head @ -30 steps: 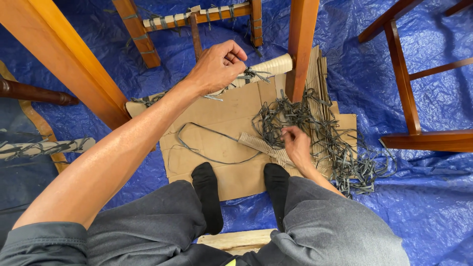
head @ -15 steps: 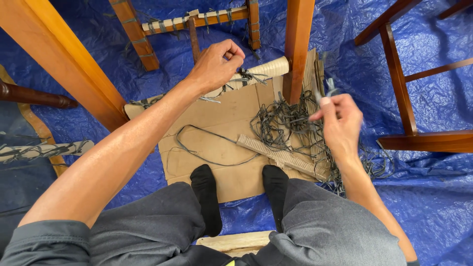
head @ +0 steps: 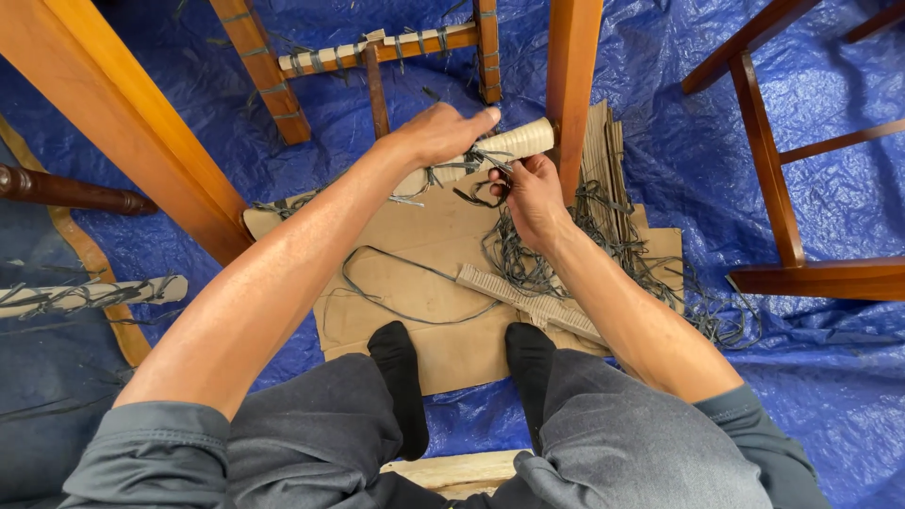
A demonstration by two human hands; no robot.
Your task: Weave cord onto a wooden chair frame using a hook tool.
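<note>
A pale wooden rail (head: 517, 141) wrapped with dark cord lies across brown cardboard (head: 443, 245) on the floor. My left hand (head: 441, 132) is closed over the rail's middle. My right hand (head: 526, 187) sits just below the rail and pinches a dark cord strand (head: 476, 193) that runs off it. A tangle of loose dark cord (head: 613, 245) lies on the cardboard under and to the right of my right forearm. A long loop of the same cord (head: 396, 283) lies in front of my feet.
Orange wooden chair legs (head: 113, 113) (head: 573, 75) stand left and centre, with a partly wrapped rung (head: 377, 47) at the back. Another chair frame (head: 773, 188) stands at right. A blue tarp (head: 754, 396) covers the floor. A corrugated cardboard strip (head: 528, 302) lies by my socked feet (head: 401, 377).
My right hand rose from the cord pile near my knee, swung out to the right, then came in to the rail beside my left hand and took hold of a strand.
</note>
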